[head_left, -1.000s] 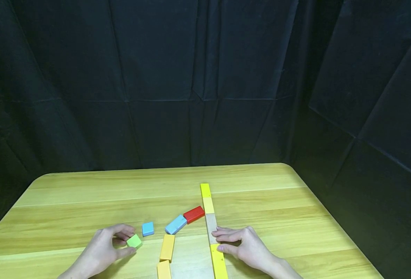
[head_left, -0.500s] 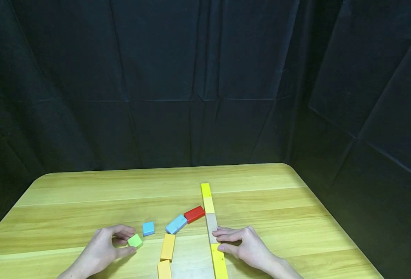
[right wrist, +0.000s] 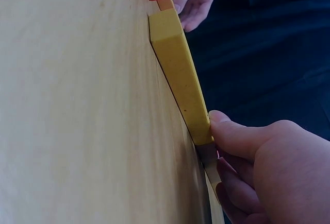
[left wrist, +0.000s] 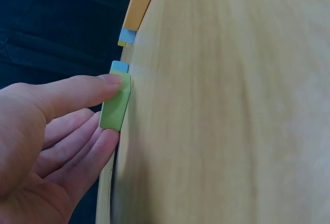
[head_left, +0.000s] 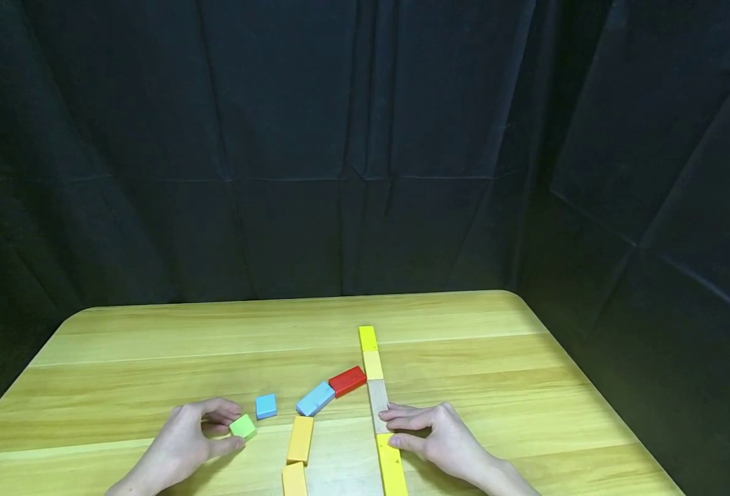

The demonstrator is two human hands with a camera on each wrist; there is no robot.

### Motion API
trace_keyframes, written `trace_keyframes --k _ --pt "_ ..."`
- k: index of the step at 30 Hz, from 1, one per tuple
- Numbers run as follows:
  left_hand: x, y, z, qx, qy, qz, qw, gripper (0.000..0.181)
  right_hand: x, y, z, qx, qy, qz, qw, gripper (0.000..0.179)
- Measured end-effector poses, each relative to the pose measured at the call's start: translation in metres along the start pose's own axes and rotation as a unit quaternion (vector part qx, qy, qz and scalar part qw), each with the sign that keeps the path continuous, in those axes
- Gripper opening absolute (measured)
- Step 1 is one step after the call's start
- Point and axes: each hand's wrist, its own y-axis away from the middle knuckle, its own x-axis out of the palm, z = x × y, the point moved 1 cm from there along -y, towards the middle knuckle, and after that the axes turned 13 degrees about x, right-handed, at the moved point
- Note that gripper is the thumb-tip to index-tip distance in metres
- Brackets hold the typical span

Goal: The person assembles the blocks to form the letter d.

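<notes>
My left hand point(head_left: 182, 441) pinches a small green block point(head_left: 244, 428) between thumb and fingers. A square blue block point(head_left: 266, 406) lies just beyond it; in the left wrist view it peeks out behind the green block point(left wrist: 117, 100). My right hand point(head_left: 436, 437) rests beside a straight row of blocks, its fingertips against the right side of the grey block point(head_left: 378, 405). Its thumb touches the near yellow block point(head_left: 392, 467) where the two meet. All its visible fingertips stay on that one side of the row.
Left of the row, a red block point(head_left: 348, 381), a light blue block point(head_left: 315, 399) and two orange blocks point(head_left: 300, 441) form a curve. The row runs on to a pale yellow block point(head_left: 372, 365) and a bright yellow one point(head_left: 368, 338). Dark cloth point(head_left: 278, 172) hangs behind the wooden table point(head_left: 476, 358).
</notes>
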Motion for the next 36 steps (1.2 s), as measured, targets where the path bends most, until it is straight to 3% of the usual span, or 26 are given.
trace_keyframes --k 10,20,23,29,34,36 --pt "-0.001 -0.002 -0.009 0.013 0.005 -0.025 0.9996 0.036 0.0 0.0 -0.001 -0.013 0.001 -0.006 0.9999 0.031" --pt "0.016 -0.004 -0.032 0.092 0.009 -0.035 0.9951 0.033 0.0 0.0 0.001 -0.004 0.008 -0.006 0.9999 0.031" --pt "0.025 -0.006 -0.04 0.112 0.021 -0.022 0.9933 0.03 0.0 -0.001 0.001 -0.003 0.008 -0.006 0.9999 0.031" --pt "0.042 -0.009 -0.054 0.12 0.054 0.029 0.9909 0.03 0.001 -0.001 -0.001 -0.005 0.007 -0.006 0.9999 0.031" --pt "0.055 -0.011 -0.061 0.174 0.076 0.048 0.9806 0.028 0.001 -0.001 -0.001 -0.003 0.006 -0.005 1.0 0.032" --pt "0.059 -0.012 -0.063 0.173 0.086 0.06 0.9793 0.028 0.001 -0.001 -0.002 -0.001 0.007 -0.005 1.0 0.033"
